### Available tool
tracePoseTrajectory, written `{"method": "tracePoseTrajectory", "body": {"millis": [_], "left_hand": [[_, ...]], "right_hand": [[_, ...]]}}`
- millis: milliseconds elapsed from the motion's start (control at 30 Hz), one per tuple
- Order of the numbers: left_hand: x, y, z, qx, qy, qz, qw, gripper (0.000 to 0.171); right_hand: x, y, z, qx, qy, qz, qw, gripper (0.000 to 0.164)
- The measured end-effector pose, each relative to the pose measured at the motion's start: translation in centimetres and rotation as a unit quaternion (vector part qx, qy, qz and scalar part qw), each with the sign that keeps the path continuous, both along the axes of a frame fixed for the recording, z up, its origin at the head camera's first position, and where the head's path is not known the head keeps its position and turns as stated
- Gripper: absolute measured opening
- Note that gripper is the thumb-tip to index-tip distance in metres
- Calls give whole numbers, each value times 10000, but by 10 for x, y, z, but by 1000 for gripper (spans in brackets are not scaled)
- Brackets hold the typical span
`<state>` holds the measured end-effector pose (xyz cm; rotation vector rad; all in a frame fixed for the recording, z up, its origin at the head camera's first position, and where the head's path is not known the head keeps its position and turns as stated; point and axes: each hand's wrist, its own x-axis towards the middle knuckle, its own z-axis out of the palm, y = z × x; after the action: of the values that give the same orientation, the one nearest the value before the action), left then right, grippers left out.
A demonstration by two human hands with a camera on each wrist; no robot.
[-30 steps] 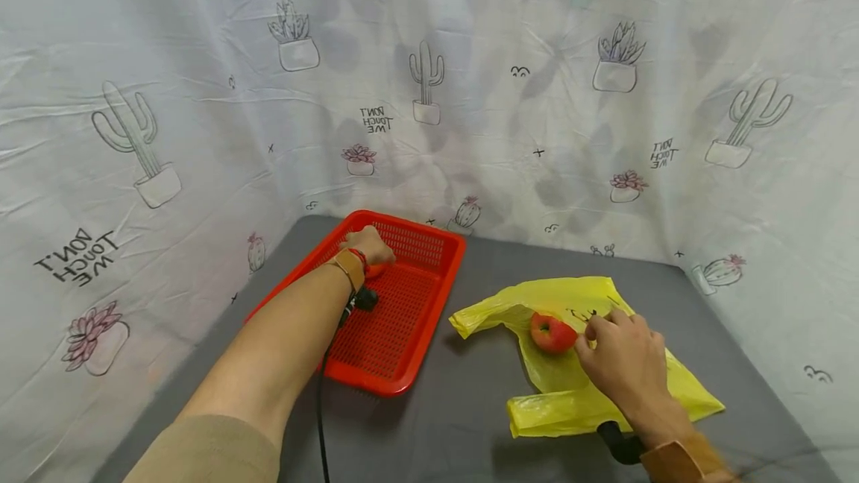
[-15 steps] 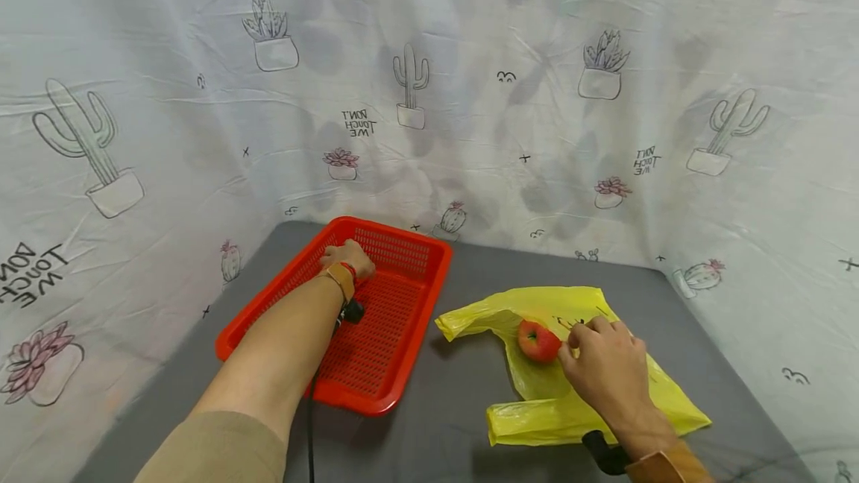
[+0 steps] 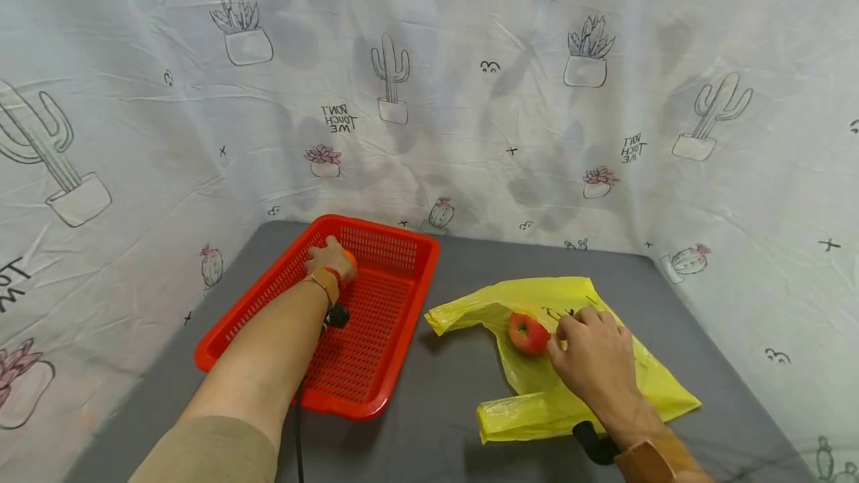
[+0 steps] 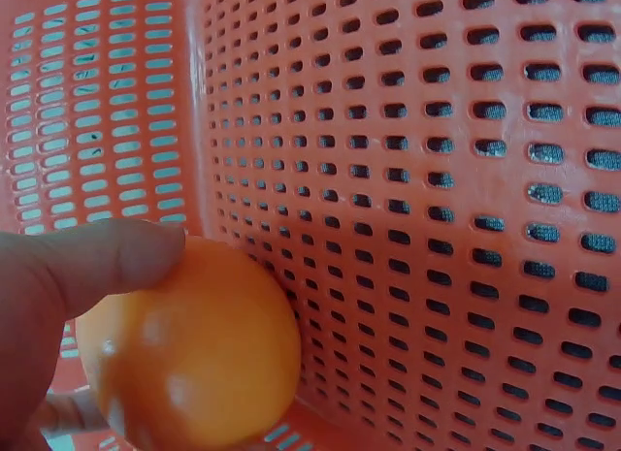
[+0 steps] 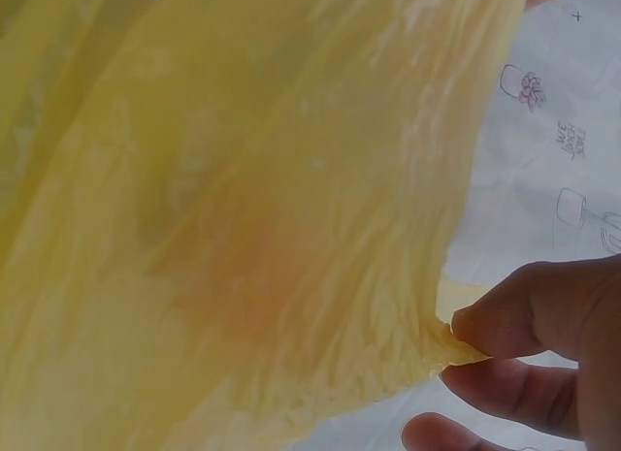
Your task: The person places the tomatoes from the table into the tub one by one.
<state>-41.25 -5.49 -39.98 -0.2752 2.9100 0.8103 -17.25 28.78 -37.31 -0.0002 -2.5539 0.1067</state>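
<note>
My left hand point(image 3: 330, 259) reaches into the far left of a red perforated plastic basket point(image 3: 365, 334). It grips an orange point(image 4: 199, 359), thumb point(image 4: 116, 257) on top, the fruit close to the basket wall. On the right, my right hand point(image 3: 593, 356) pinches the upper layer of a yellow plastic bag point(image 3: 550, 291) between thumb and finger, as the right wrist view shows. At the bag's mouth, between its two handles, lies a red apple point(image 3: 527, 333). A reddish blur shows through the plastic in the right wrist view.
Basket and bag lie side by side on a grey tabletop point(image 3: 463, 267). A white curtain point(image 3: 443, 110) printed with cacti encloses the back and sides. A black cable point(image 3: 298, 438) hangs below my left wrist.
The head view has turned, so the scene sits farther left. My left hand has shifted slightly in the basket, and the orange now shows at its right. My right hand keeps its pinch.
</note>
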Motion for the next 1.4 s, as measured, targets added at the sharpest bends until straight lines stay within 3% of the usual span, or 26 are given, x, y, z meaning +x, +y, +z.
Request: {"method": "tracePoseTrajectory", "body": {"millis": [133, 333, 467, 733, 900, 1167, 1300, 1400], "left_hand": [[10, -2, 4, 160, 138, -157, 9997, 78], [21, -11, 5, -322, 265, -474, 9980, 55], [25, -15, 14, -363, 553, -698, 9954, 48], [52, 2, 65, -269, 722, -941, 9926, 65], [64, 16, 93, -134, 867, -996, 9912, 62], [95, 37, 123, 862, 856, -1357, 9833, 62], [116, 56, 128, 1535, 759, -1439, 9747, 60], [136, 75, 127, 2097, 607, -1527, 9639, 60]], "right_hand": [[3, -1, 0, -13, 27, 65, 10000, 15], [9, -3, -2, -44, -81, 91, 9999, 16], [10, -3, -2, -31, -45, 106, 9999, 15], [10, -4, 0, -3, 25, 185, 9998, 13], [8, -2, 1, -48, -66, 232, 9997, 12], [9, 2, 4, -136, -160, 262, 9994, 13], [9, 6, 10, -171, -181, 238, 9994, 12], [9, 9, 14, -200, -177, 204, 9994, 12]]}}
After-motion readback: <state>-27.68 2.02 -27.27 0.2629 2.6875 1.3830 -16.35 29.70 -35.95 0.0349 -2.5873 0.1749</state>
